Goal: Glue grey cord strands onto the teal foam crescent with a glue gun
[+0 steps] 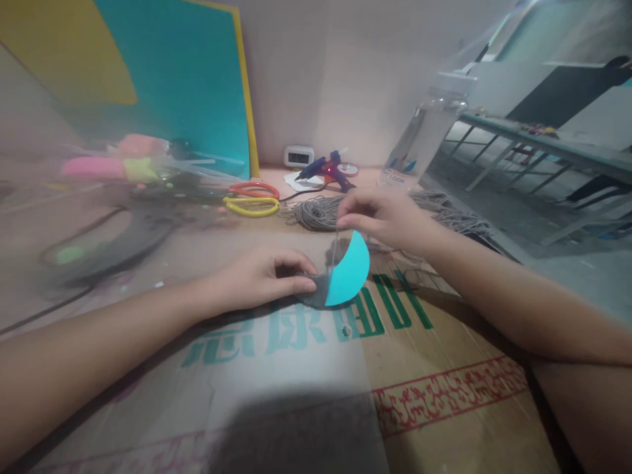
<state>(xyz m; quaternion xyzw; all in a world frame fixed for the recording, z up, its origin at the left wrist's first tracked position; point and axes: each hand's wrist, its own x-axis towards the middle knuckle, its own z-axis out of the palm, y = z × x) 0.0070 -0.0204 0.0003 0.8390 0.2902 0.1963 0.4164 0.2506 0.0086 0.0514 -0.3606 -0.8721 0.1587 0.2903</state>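
Observation:
A turquoise paper piece (pixel 351 273), shaped like a half circle, stands tilted on the cardboard-covered table (pixel 444 395). My left hand (pixel 269 276) is closed, its fingertips pressing the piece's dark lower edge flat on the cardboard. My right hand (pixel 382 217) pinches the top of the paper, where a thin grey string (pixel 334 250) hangs down in front of it. A coil of grey string (pixel 318 212) lies just behind my hands.
Scissors with orange and yellow handles (pixel 251 199), a blue glue gun (pixel 328 169), a small digital clock (pixel 299 156), a clear water bottle (pixel 422 141), pink and yellow items in plastic at left, a turquoise sheet (pixel 197 85) against the wall, and a table edge at right.

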